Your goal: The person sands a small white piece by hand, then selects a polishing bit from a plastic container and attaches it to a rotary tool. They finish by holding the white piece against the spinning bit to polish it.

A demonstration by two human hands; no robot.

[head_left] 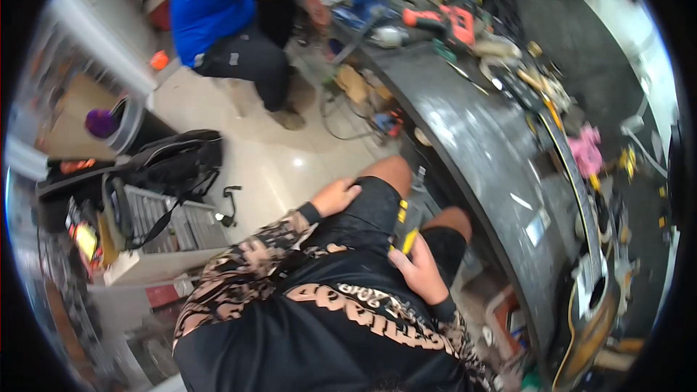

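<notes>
My left hand [335, 197] rests on my thigh in black shorts [367, 210], its fingers lying loosely on the cloth and nothing in them. Over my lap, my right hand [421, 270] grips a flat, dark object with yellow parts [406, 226]; blur hides its exact kind. A guitar [597, 297] lies at the right on the dark curved workbench [465, 127], its long neck pointing away from me. Neither hand touches the guitar or the bench.
Tools crowd the bench's far end, among them a red power tool [457, 23]. A pink object [585, 151] lies beyond the guitar neck. A person in a blue shirt [210, 11] sits ahead. Left are a black bag [178, 152] and a bin [131, 123].
</notes>
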